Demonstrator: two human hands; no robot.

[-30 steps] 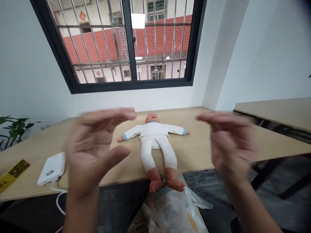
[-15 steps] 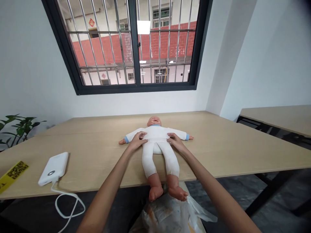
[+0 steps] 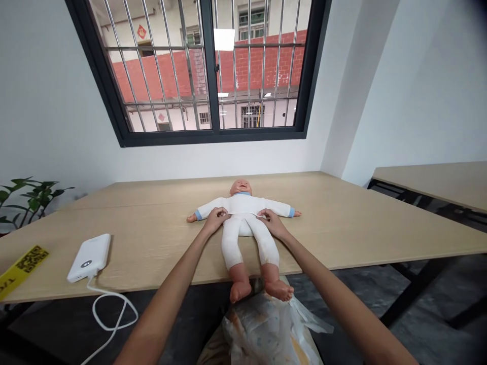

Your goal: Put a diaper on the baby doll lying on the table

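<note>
A baby doll (image 3: 240,205) lies on its back on the wooden table, head toward the window and arms spread. It wears a white long-sleeved top with blue collar and cuffs, and white cloth covers its legs. Its bare feet hang past the front edge. My left hand (image 3: 217,219) is at the left side of the doll's waist, fingers closed on the white cloth. On the right side of the waist, my right hand (image 3: 271,221) also pinches the cloth.
A white power bank (image 3: 90,257) with a cable lies on the table (image 3: 152,253) at left, beside a yellow label (image 3: 23,271). A plant (image 3: 32,200) stands far left. A plastic bag (image 3: 266,329) rests below the doll's feet.
Both hands have drawn their fingers closer together at the doll's waist, and my right hand has shifted slightly inward. The view has tilted a little.
</note>
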